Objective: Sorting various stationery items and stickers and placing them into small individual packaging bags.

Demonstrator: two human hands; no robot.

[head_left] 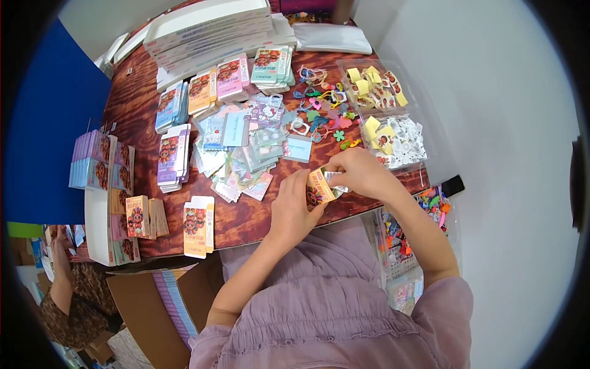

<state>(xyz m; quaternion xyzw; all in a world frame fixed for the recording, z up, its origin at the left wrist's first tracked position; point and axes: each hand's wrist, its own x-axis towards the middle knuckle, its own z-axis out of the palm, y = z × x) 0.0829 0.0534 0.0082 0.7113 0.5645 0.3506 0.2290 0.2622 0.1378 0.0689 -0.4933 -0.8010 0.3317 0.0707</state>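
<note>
My left hand (291,208) is closed round a small orange card box (319,188), tilted above the table's front edge. At the box's right end, my right hand (361,174) pinches a small whitish packet (335,180), partly covered by the fingers. How far the packet sits inside the box cannot be made out. Beyond my hands lies a loose heap of clear sleeves and printed cards (249,157). Colourful hair ties and charms (326,114) are scattered to its right. Flat orange cartons (198,227) lie left of my left hand.
Stacks of flat cartons (174,154) curve round the card heap. White trays (209,27) are piled at the back. Clear bins (393,138) with small packets stand right. Filled boxes (92,160) line the left edge. Below are an open carton (141,313) and another person's arm (61,283).
</note>
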